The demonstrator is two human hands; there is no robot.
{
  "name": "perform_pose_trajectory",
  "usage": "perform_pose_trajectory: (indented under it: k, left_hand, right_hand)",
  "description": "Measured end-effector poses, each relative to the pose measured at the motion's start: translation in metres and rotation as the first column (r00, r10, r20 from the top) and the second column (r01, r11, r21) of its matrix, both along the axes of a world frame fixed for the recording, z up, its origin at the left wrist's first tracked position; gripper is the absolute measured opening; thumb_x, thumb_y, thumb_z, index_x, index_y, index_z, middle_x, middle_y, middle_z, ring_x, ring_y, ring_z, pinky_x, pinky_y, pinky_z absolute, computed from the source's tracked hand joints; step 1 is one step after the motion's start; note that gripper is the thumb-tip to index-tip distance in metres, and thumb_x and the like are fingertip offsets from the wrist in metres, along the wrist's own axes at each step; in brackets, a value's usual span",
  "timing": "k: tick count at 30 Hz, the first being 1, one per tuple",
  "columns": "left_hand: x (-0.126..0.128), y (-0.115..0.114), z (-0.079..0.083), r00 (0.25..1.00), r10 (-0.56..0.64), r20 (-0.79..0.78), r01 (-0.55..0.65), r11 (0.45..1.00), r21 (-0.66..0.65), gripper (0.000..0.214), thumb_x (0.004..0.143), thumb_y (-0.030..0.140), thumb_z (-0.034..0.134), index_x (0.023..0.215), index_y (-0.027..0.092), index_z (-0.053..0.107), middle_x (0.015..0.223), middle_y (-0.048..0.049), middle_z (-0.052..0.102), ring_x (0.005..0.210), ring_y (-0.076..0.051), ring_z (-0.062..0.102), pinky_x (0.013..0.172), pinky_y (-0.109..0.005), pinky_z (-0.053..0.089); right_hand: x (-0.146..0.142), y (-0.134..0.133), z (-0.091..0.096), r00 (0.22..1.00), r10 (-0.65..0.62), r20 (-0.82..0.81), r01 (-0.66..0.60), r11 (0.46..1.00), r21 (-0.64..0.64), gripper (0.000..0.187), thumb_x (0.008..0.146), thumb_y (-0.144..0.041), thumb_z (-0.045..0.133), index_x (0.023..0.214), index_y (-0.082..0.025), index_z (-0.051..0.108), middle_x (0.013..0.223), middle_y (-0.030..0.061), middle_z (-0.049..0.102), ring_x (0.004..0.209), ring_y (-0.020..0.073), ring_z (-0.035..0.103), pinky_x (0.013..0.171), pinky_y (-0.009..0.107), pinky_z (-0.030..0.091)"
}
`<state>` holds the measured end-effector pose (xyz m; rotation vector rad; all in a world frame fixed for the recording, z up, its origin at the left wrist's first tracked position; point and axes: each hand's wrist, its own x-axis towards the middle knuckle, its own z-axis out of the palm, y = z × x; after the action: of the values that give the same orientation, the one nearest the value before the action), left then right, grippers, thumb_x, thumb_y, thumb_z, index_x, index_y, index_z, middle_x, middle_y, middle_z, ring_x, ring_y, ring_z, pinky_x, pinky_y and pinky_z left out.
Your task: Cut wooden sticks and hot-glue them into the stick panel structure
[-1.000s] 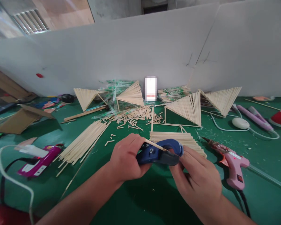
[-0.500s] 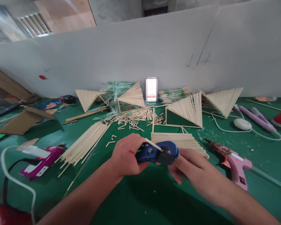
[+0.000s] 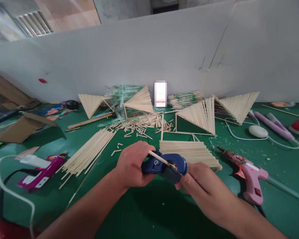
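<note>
My left hand is wrapped round the handle of a blue cutter held just above the green table. A thin wooden stick lies across the cutter's jaw, slanting up to the left. My right hand pinches the stick's lower right end beside the cutter's head. Right behind the cutter lies a flat panel of glued sticks.
A pink glue gun lies to the right, a purple one to the left, both with cords. Loose long sticks, short offcuts and triangular stick panels fill the middle and back. A white partition wall closes the rear.
Both hands and the cutter have shifted slightly left and down. The right hand has slid further under the cutter's head, still on the stick.
</note>
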<state>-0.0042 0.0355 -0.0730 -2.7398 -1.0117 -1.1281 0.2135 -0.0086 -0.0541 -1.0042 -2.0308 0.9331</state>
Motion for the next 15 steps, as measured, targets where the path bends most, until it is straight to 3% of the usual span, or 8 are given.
perform_pose_trajectory:
  k: [5,15]
  left_hand:
    - [0.0004,-0.0012,0.0026,1.0,0.008,-0.02,-0.008,1.0,-0.013,0.025,0.073,0.034,0.058,0.093,0.02,0.057,0.078,-0.0054,0.067,0.067,-0.019,0.062,0.062,-0.031,0.051]
    - [-0.0004,-0.0019,0.0017,0.999,0.014,-0.034,-0.014,1.0,-0.018,0.029,0.073,0.035,0.06,0.096,0.018,0.057,0.079,-0.0076,0.067,0.069,-0.021,0.063,0.06,-0.034,0.052]
  right_hand:
    - [-0.0037,-0.0024,-0.0052,0.998,-0.058,0.02,0.054,0.985,0.161,0.031,0.098,-0.024,0.038,0.069,-0.021,0.05,0.054,-0.0062,0.051,0.045,0.0084,0.046,0.043,0.019,0.033]
    - [-0.0097,-0.0047,-0.0101,0.973,-0.215,0.084,0.161,0.894,0.417,0.03,0.096,-0.019,0.038,0.066,-0.022,0.043,0.05,-0.0063,0.044,0.041,0.0096,0.042,0.042,0.023,0.03]
